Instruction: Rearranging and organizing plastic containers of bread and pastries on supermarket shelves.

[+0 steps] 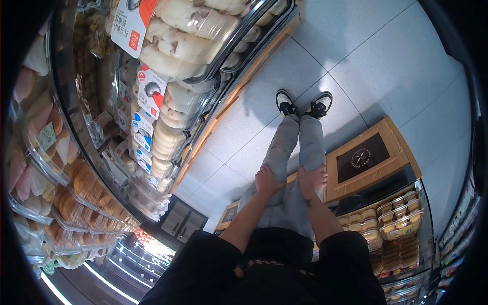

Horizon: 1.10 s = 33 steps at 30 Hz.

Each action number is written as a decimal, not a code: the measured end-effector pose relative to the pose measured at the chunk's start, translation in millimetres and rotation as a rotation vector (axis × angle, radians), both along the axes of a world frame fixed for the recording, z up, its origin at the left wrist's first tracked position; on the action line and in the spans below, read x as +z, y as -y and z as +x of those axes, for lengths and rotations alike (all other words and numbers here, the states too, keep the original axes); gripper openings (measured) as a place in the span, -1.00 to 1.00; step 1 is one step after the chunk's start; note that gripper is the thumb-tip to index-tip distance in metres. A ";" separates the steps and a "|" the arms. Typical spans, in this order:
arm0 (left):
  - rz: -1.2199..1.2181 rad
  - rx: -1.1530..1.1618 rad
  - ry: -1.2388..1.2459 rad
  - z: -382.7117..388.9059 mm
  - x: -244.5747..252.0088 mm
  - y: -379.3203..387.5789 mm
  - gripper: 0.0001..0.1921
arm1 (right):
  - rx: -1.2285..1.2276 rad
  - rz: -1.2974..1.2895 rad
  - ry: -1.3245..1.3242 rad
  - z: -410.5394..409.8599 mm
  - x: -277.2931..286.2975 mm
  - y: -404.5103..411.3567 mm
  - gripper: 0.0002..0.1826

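My left hand [268, 180] rests on the left knee of my light grey trousers [284, 139], its fingers bent over the cloth. On the other knee lies my right hand [312, 180], fingers draped around the outer side. Neither hand holds any goods. Beyond my knees, my black-and-white shoes [322, 103] stand on the grey tiled floor [263, 103]. To my left, clear plastic boxes of pale bread rolls [187, 32] are stacked on a display shelf, with white, red and blue printed labels.
A wood-framed display case [362, 158] with a dark panel stands at my right, holding packed pastries [400, 213]. Farther left, shelves carry packed round cakes [87, 187] and pink-and-white pastries [53, 133]. A wooden shelf edge [236, 95] borders the floor.
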<state>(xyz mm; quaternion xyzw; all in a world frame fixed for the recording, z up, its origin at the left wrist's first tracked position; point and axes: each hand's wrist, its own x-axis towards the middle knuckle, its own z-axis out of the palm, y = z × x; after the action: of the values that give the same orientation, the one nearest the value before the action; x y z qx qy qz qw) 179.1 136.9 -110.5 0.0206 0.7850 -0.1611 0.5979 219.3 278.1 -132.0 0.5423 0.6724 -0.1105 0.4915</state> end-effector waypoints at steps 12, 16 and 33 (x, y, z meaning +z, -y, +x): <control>0.028 0.096 -0.142 17.9 -17.2 9.4 -0.20 | 0.039 0.041 -0.044 3.8 -0.2 -0.5 -0.03; 0.064 0.093 -0.178 20.2 -19.4 9.1 -0.19 | 0.055 0.054 -0.049 7.3 -1.1 -0.3 -0.06; 0.076 0.189 -0.289 27.1 -21.2 16.6 -0.26 | 0.076 0.129 -0.126 5.9 0.6 6.6 -0.13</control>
<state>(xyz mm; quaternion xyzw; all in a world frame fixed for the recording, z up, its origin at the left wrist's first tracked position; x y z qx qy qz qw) 206.2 120.3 -131.7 -0.0543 0.8668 -0.0757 0.4899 225.1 271.4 -131.3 0.5389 0.7277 -0.0820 0.4162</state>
